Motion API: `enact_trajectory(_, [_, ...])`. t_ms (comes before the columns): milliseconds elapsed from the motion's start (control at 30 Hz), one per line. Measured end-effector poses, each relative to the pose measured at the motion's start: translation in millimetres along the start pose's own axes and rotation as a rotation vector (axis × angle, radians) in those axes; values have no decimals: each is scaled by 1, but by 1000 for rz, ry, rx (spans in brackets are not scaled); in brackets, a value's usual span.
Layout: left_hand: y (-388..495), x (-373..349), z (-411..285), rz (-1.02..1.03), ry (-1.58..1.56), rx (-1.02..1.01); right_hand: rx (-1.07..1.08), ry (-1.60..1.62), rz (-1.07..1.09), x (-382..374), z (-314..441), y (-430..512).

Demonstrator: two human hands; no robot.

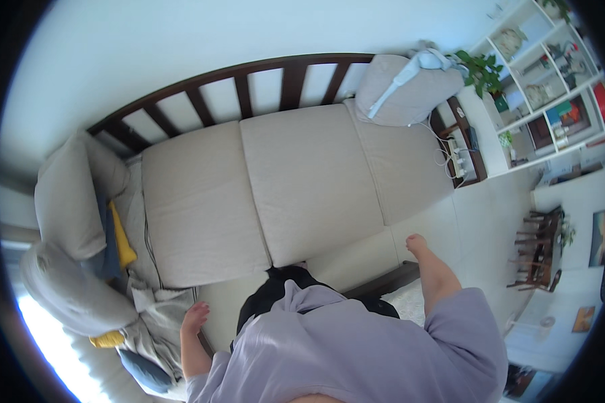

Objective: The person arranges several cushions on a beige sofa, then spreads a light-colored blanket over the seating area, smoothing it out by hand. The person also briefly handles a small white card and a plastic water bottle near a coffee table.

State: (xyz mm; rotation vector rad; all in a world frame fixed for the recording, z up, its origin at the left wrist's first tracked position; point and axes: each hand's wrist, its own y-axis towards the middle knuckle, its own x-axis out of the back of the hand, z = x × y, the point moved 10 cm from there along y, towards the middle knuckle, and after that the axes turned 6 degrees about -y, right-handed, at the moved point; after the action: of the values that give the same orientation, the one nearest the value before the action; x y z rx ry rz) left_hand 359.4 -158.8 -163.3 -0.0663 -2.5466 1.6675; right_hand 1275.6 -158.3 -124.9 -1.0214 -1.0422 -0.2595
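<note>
Before me stands a sofa with a dark wooden slatted backrest frame (295, 80) and beige seat cushions (307, 181). My left hand (196, 317) is at the lower left, fingers a little apart and holding nothing, beside a crumpled grey cover (161, 307). Out to the right, my right hand (416, 243) hangs over the floor with its fingers curled in; whether anything is inside them cannot be seen. Large grey cushions (70, 201) are piled at the sofa's left end with a yellow cushion (122, 237). Light blue cloth (408, 75) lies over a grey back cushion (383, 106) at the right end.
A power strip (455, 158) with white cables sits in the wooden side unit (476, 156). Beyond it are a potted plant (481, 73) and white shelving (529, 121). A dark table edge (383, 282) is close behind my right side. Dining chairs (534, 252) stand farther right.
</note>
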Motion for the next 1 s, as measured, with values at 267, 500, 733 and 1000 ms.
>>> enact_trajectory(267, [51,37,-110,-337,-232,-370,192,320,386,-40,48,-10])
enact_trajectory(500, [43,-160,-66,-214,-103,-182,152,508,398,98,53,175])
enact_trajectory(733, [-88,-391,78,-247,-67,221,268,634,-132,349,90,454])
enact_trajectory(1000, [-112,-523,22,-304,-44,252,285,1003,54,446,238,555])
